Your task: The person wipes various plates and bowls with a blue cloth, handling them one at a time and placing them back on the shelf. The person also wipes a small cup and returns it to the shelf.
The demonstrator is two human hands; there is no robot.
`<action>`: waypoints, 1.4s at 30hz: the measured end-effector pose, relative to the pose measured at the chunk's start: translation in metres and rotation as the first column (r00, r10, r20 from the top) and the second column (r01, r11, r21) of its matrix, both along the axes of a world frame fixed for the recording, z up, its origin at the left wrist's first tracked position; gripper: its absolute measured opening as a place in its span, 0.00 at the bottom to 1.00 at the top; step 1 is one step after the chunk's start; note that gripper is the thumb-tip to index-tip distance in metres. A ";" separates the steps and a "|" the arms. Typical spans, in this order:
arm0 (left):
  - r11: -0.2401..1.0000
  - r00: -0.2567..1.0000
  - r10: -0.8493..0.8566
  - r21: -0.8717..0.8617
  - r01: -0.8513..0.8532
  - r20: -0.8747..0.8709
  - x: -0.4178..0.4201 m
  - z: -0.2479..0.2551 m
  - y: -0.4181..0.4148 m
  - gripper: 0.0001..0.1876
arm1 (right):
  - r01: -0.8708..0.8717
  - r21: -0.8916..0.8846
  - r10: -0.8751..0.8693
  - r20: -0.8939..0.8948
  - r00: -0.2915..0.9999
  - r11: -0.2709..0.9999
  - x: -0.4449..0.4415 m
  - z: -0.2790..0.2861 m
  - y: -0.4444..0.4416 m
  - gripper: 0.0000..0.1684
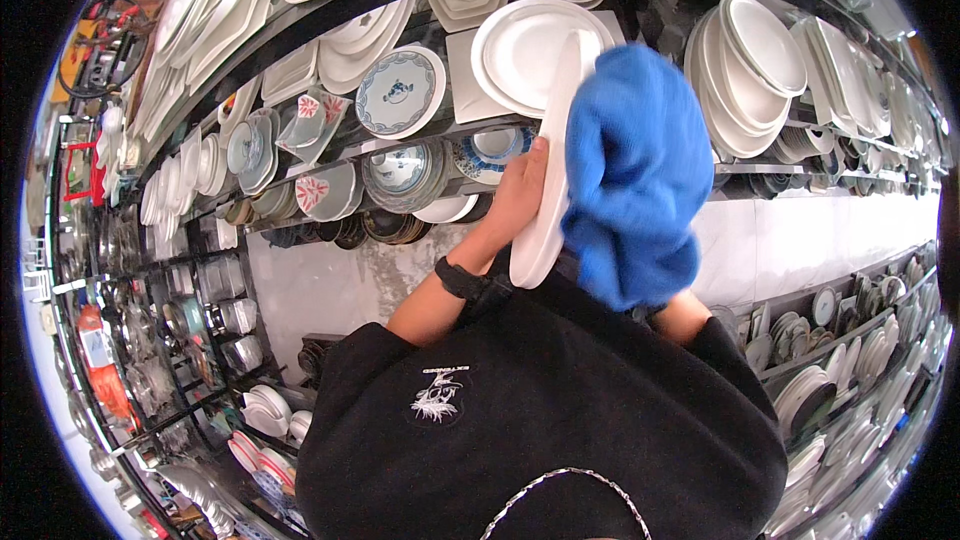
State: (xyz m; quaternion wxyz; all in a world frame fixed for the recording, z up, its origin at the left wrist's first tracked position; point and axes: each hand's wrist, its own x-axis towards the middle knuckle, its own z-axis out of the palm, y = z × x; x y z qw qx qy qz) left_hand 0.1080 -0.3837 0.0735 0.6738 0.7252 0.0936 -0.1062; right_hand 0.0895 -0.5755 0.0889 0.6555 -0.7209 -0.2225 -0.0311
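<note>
My left hand (pixel 519 191) grips the edge of a white plate (pixel 556 165), which is tilted up almost on its side in front of my chest. A bunched blue cloth (pixel 637 172), blurred, lies against or very close to the plate's right face. My right forearm (pixel 681 317) runs up into this cloth. The cloth covers my right hand, so its fingers are hidden, but the cloth is held up by it. Just beyond the plate, a stack of round white plates (pixel 510 52) stands on the shelf.
Dark-framed shelves with stacked dishes run ahead and along both sides. Ahead are a blue-patterned plate (pixel 397 92), glass-like bowls (pixel 405 172) and white oval plates (pixel 763 45). More plates (pixel 806 397) fill a low rack at right. Pale floor tiles (pixel 817 240) show between the racks.
</note>
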 end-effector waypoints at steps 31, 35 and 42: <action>0.666 0.999 -0.030 -0.745 0.046 0.035 -0.033 0.034 0.003 0.33 | 0.078 -0.225 -0.007 0.300 0.954 0.971 0.024 -0.011 0.052 0.18; 0.798 0.988 0.056 -0.602 0.044 0.146 -0.032 0.038 0.002 0.35 | 0.010 -0.278 0.088 0.340 0.936 0.961 0.017 -0.015 0.048 0.19; 0.988 0.930 -0.114 0.135 0.070 0.351 -0.050 -0.011 0.026 0.39 | -0.052 -0.308 0.168 0.363 0.916 0.950 0.016 -0.017 0.048 0.21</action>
